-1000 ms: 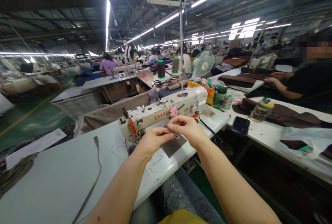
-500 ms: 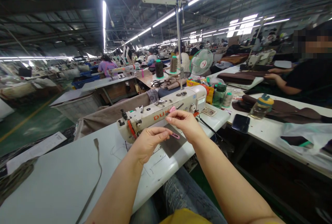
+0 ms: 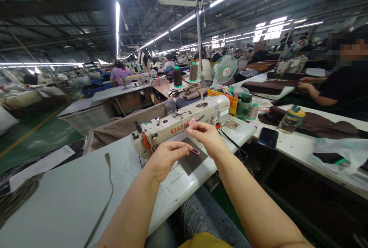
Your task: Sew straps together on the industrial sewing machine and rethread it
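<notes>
— Since a second ago your hands have drawn apart, haven't they?

— Yes: your right hand [image 3: 207,137] has lifted toward the head of the sewing machine [image 3: 181,122], while your left hand [image 3: 165,156] stays low in front of it. A second ago both were pinched together over the same spot.

— What are you gripping now?

— Your left hand is closed in a pinch, thumb against forefinger, and the small pink snips [image 3: 195,151] show just past its fingertips. Whether the pinch actually holds the snips or they lie on the cloth, I cannot tell. Your right hand is pinched too, fingertips pressed together right at the machine's front face; anything between them, a thread perhaps, is too fine to see.

— And the fabric?

— A dark grey fabric piece [image 3: 193,160] lies flat on the white table [image 3: 66,198], in front of the machine's base, between your two hands and below them.

— Anything else near the machine?

— A grey strap [image 3: 107,186] lies on the table well to the machine's left — and behind the machine stand two thread cones [image 3: 177,76]. To its right, on the next table, a phone [image 3: 267,137] lies face up.
</notes>
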The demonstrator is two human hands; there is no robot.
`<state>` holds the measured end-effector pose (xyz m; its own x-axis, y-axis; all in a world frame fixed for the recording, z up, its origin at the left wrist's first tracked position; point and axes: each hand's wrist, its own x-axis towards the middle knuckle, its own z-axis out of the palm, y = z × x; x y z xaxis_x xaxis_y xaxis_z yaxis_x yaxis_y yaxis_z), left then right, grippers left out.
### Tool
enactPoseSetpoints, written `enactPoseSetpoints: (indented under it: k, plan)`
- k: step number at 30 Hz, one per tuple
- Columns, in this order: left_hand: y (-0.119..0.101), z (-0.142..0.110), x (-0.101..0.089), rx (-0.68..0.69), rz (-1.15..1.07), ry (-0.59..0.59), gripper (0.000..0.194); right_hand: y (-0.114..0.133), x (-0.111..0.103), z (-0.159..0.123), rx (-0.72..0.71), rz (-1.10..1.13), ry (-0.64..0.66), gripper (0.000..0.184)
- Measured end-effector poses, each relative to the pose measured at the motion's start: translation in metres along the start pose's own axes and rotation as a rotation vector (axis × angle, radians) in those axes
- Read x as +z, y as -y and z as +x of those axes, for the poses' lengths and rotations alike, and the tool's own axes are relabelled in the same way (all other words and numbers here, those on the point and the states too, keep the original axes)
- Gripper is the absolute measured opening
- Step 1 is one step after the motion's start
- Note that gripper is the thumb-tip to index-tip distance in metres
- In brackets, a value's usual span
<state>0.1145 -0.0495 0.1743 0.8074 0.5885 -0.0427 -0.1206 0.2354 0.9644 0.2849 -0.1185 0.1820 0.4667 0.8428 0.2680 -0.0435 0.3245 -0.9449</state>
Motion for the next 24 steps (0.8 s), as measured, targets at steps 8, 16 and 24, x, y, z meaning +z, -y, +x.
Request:
enactPoseSetpoints:
  k: [8, 16, 24]
  plan:
    - [-0.001, 0.001, 0.001, 0.012, 0.019, 0.012, 0.041, -0.007, -0.004, 0.002, -0.009, 0.006, -0.051, 0.037]
    - [-0.003, 0.003, 0.002, 0.036, -0.106, -0.059, 0.041, -0.002, -0.013, -0.006, -0.04, -0.218, 0.0, 0.04]
    - [-0.012, 0.005, 0.007, 0.116, -0.098, -0.059, 0.036, 0.02, -0.011, -0.021, 0.07, -0.146, 0.339, 0.047]
